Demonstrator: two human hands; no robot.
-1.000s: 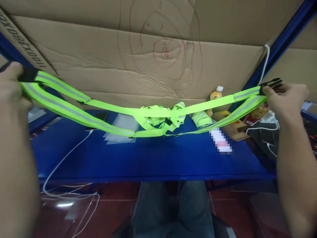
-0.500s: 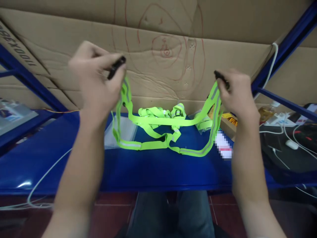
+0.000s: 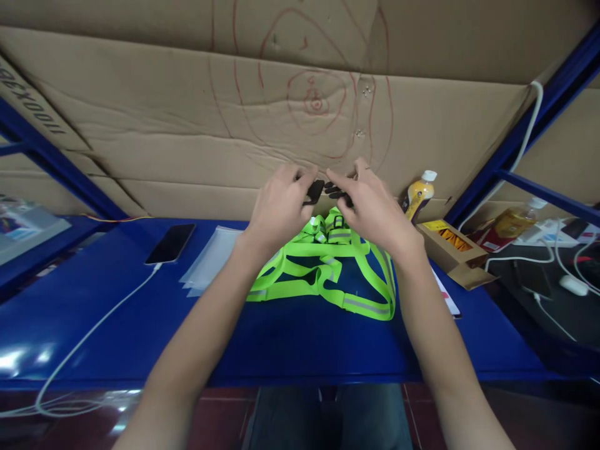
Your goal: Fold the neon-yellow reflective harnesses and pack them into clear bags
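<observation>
My left hand (image 3: pixel 281 203) pinches a black buckle half (image 3: pixel 315 191) of a side-release buckle. Facing it, my right hand (image 3: pixel 377 206) grips the pronged black buckle half (image 3: pixel 334 190), a small gap apart from the first. Both halves belong to a bright yellow-green harness of reflective straps (image 3: pixel 370 304), whose grey-striped bands hang down and rest on the blue table. Behind its straps lies a bundle of similar yellow-green straps (image 3: pixel 340 234), partly hidden by my hands.
Clear plastic bags (image 3: pixel 210 259) and a cabled phone (image 3: pixel 171 244) lie left on the blue table (image 3: pixel 304 356). To the right are an open cardboard box (image 3: pixel 452 247), a yellow-labelled bottle (image 3: pixel 419 195) and a white-edged item (image 3: pixel 447 294). Cardboard (image 3: pixel 164 150) walls the back.
Both hands have come together from wide apart, bringing the black buckle halves face to face. The harness straps have dropped lower onto the table.
</observation>
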